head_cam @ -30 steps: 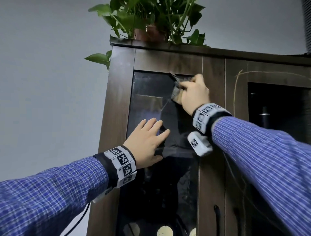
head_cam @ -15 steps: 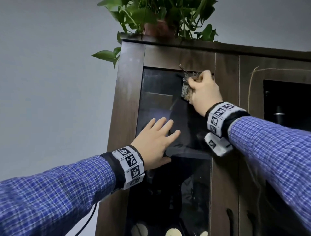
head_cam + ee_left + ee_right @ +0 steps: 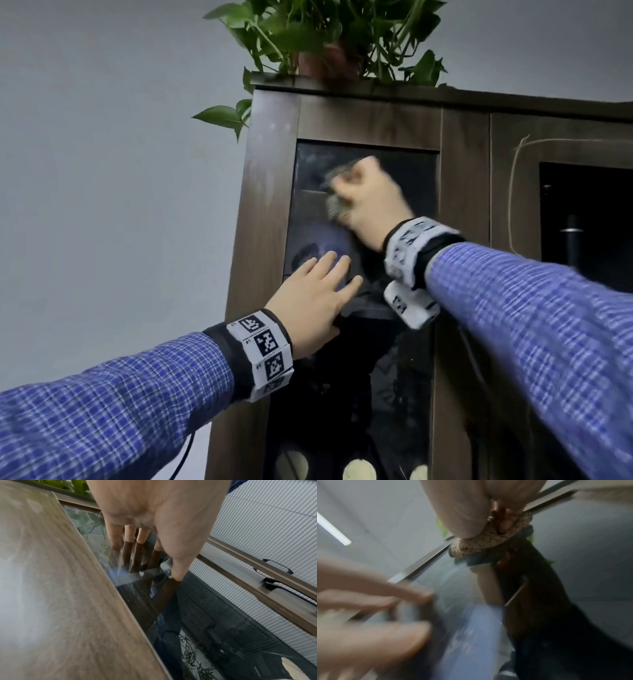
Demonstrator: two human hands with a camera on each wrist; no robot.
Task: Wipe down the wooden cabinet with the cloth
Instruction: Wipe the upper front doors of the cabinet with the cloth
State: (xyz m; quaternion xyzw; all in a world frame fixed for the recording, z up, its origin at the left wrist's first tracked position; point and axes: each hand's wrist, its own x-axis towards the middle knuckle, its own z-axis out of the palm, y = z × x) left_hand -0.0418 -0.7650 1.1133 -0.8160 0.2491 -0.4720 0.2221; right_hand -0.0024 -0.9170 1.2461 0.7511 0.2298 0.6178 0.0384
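Note:
The dark wooden cabinet [image 3: 370, 120] has a glass door panel [image 3: 308, 192] on its left side. My right hand [image 3: 363, 195] grips a bunched brownish cloth [image 3: 334, 205] and holds it against the upper glass; it is blurred. In the right wrist view the cloth [image 3: 484, 543] bulges out under the curled fingers. My left hand [image 3: 318, 291] lies flat on the glass lower down, fingers spread and straight. The left wrist view has the left hand [image 3: 154, 534] with its fingertips on the glass [image 3: 137, 588], beside the wooden frame [image 3: 60, 588].
A potted green plant [image 3: 325, 34] stands on the cabinet top, leaves hanging over the left edge. A second door [image 3: 565, 205] to the right has dark glass and a thin cord draped on it. A plain grey wall [image 3: 102, 171] lies to the left.
My right hand with the cloth has swept from the glass's top right corner leftward and down onto the middle of the upper pane. The left hand stays pressed flat on the glass.

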